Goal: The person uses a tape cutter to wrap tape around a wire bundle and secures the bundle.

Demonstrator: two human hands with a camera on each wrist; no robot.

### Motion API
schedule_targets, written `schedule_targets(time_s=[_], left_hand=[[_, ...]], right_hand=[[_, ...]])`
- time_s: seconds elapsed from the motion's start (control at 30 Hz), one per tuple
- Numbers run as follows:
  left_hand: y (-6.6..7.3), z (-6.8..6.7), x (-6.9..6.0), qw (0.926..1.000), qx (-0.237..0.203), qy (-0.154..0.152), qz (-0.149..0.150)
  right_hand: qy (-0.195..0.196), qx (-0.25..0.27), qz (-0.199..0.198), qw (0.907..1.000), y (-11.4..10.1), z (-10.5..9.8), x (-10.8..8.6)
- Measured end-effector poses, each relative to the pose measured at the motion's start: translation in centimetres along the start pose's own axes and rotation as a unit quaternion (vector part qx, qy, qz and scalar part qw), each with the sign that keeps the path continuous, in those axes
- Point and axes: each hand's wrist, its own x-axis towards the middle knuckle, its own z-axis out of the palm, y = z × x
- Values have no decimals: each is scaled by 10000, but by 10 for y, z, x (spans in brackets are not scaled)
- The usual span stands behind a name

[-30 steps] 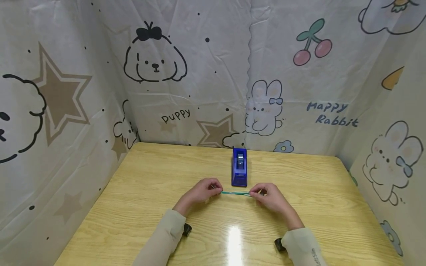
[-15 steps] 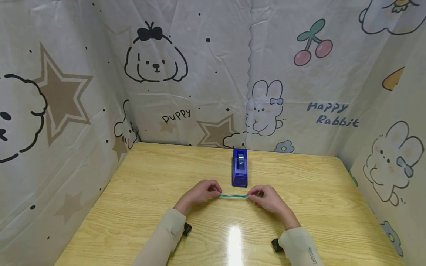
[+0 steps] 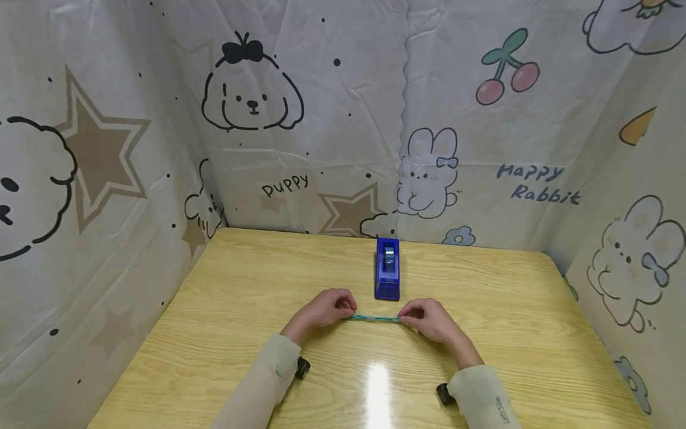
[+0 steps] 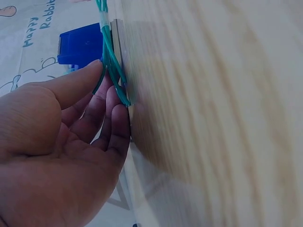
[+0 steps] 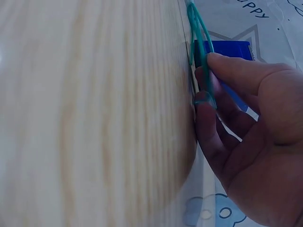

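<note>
Between my two hands a thin bundle of green cord [image 3: 376,318] stretches level, just above the table. Its strands are looped and fan apart at the ends, and a pale, clear-looking band [image 4: 104,20] wraps them in the left wrist view. My left hand [image 3: 328,307] pinches the left end between thumb and fingers, with loose ends [image 4: 122,94] hanging past the fingertips. At the right end, my right hand [image 3: 429,320] holds the cord the same way; a strand [image 5: 211,97] runs down behind its thumb. What the cord is made of I cannot tell.
Just beyond the hands stands a blue tape dispenser [image 3: 387,271] with a roll of tape in it. The wood-grain table [image 3: 241,268] is enclosed by cartoon-printed cloth [image 3: 343,119] at the back and both sides.
Both hands and the cord have come slightly nearer to me. My right hand has shifted a little left, and both hands still pinch the cord's ends.
</note>
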Motion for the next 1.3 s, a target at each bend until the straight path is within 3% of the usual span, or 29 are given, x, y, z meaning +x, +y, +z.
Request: schedule_targets(time_s=[0.7,0.97,1.3], left_hand=[[4,0,0,9999,41,29,-115],[3,-1,-1,10000,-71,10,-50],[3,-5,-3,9998,-82,-16,-201]], right_hand=[[-50,-66,-116,9999,1,-3,1],[-66,19,-101,9999,0,-3,-1],[43,-92,38,9999,3,-6,-3]])
